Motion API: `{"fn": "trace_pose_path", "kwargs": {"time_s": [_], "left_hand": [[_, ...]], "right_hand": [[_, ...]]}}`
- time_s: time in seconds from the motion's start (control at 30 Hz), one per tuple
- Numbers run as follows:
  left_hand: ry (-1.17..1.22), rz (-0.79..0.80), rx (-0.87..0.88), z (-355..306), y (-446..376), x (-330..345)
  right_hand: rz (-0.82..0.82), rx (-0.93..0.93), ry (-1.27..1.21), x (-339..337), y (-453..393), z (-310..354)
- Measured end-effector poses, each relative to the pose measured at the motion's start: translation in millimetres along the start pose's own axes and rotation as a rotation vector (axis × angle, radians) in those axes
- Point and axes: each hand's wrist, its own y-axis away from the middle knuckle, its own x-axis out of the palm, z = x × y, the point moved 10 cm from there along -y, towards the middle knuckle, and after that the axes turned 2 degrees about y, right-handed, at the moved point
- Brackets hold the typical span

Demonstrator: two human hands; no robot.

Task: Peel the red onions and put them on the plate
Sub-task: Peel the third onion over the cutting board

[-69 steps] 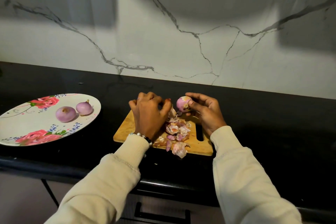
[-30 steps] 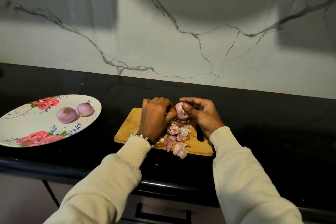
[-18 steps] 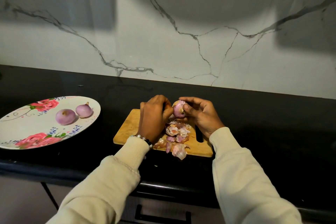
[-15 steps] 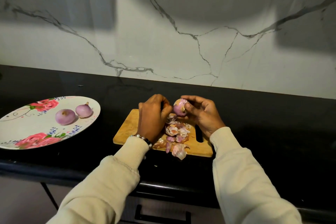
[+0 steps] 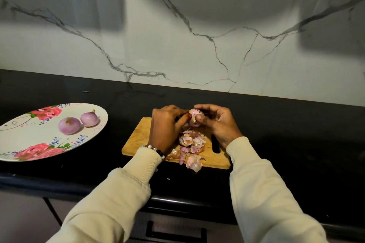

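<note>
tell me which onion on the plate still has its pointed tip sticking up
The right-hand onion, nearer the plate's far edge; the left onion looks rounded.

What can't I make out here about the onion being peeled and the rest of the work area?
- Onion in hand, head view: mostly covered by the left hand and right hand; how much skin remains cannot be told.
- Left fingertips: tucked behind the onion, exact grip unclear.
- Cutting board: middle hidden by peel scraps and both wrists.
- Plate: left rim cut off by the frame edge.
</note>
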Motion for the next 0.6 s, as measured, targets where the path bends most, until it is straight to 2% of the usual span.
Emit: {"fn": "trace_pose_path", "kwargs": {"time_s": [0.23,0.6], "left_hand": [[-0.159,-0.004,0.089,-14.9,2.9,-3.4],[-0.334,-0.066,0.135,-18.3,2.2,-3.9]], "right_hand": [[0.01,-0.015,0.045,1.5,0.1,-1.0],[0.025,-0.018,0.04,6.4,2.0,0.6]]}}
